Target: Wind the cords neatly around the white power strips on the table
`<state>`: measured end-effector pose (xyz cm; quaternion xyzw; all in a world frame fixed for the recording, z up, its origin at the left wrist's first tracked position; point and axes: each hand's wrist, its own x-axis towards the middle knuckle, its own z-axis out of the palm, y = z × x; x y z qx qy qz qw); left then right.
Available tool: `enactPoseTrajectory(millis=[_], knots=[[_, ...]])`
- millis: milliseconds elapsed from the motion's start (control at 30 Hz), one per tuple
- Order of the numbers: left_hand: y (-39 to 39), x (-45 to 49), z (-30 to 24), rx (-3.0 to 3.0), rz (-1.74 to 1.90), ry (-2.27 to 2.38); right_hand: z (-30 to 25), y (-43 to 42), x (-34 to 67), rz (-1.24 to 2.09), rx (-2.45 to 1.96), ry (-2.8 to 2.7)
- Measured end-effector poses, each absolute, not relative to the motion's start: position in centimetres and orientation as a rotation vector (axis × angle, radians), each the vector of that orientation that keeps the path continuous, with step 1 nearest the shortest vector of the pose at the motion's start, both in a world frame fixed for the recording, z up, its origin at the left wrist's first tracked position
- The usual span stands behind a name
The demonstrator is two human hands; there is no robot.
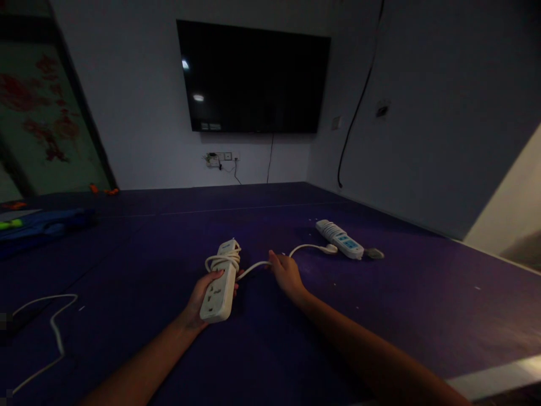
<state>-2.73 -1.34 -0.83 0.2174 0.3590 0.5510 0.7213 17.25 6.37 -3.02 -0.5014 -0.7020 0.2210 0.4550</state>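
Observation:
My left hand (203, 293) is closed around a white power strip (217, 293), held tilted above the purple surface (270, 349). Several turns of white cord (226, 259) wrap loosely round the strip's far end. My right hand (287, 275) pinches the loose stretch of that cord, a short way to the right of the strip. Beyond my fingers the cord curves on to a white plug (330, 248). Close to this plug lies a second power strip (341, 239), with blue socket faces and its own cord wound round it; a greyish plug (374, 254) sits at its near end.
Another white cable (57, 330) loops across the surface at left. Folded blue cloth (51, 225) lies at the far left, with small orange items (101, 189) behind it. A television (257, 79) hangs on the back wall, and a dark cable (359, 101) dangles on the right wall.

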Motion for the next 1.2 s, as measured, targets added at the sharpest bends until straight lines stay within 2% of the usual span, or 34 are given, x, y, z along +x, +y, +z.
enactPoseTrajectory(millis=[133, 233, 367, 467, 1000, 1200], knots=[[-1.3, -2.8, -1.0, 0.474, 1.222, 0.766, -2.5, 7.3, 18.8, 0.007, -1.469, -1.557], [-1.4, -2.8, -1.1, 0.489, 1.205, 0.738, -2.4, 8.3, 20.4, -0.147, -1.755, -1.389], [-1.5, -2.8, -1.0, 0.494, 1.200, 0.736, -2.6, 9.4, 22.2, -0.072, -2.035, -1.466], [-1.5, -2.6, -0.8, 0.498, 1.197, 0.757, -2.9, 9.9, 22.6, -0.046, -2.081, -1.576], [-0.7, -2.8, -1.8, 0.595, 1.033, 0.846, -4.6, 12.0, 22.6, 0.140, -1.696, -1.937], [-0.8, -2.8, -1.8, 0.620, 1.017, 0.820, -4.9, 12.5, 22.3, 0.198, -1.362, -2.064]])
